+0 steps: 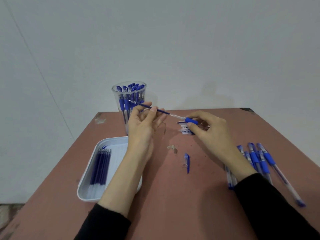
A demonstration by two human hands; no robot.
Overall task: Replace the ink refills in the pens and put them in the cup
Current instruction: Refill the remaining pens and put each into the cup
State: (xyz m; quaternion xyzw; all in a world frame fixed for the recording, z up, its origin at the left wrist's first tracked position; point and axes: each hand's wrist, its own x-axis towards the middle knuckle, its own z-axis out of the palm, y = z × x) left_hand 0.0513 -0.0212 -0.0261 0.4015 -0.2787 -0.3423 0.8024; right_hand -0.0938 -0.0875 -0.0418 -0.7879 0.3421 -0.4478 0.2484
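Standing in the cup (pixel 116 97): a whole bunch of blue-capped pens (pixel 132 89), caps up, packed pretty tight behind the clear plastic.
tray (pixel 83 186): white, on the near side of the cup and a bit left of it, with a row of dark blue refills (pixel 100 168) lying side by side along its left wall.
held refill (pixel 161 110): up in the air right in front of the cup. Its long axis runs from the cup out to the right and slightly down, tip end toward the cup, back end in the pen barrel (pixel 191 120).
left hand (pixel 143 123): thumb and fingertips pinching the held refill about mid-length.
right hand (pixel 207 129): fingers curled round the pen barrel at its blue grip.
loose bits: a cap (pixel 187 161) and a small clear piece (pixel 173 148) on the table (pixel 173 213), nearer than the cup and off to its right.
pen heap (pixel 256 160): far right of the cup, close to the table's right edge.
open room: bare tabletop between the tray and the pen heap; the cup stands close to the far edge.
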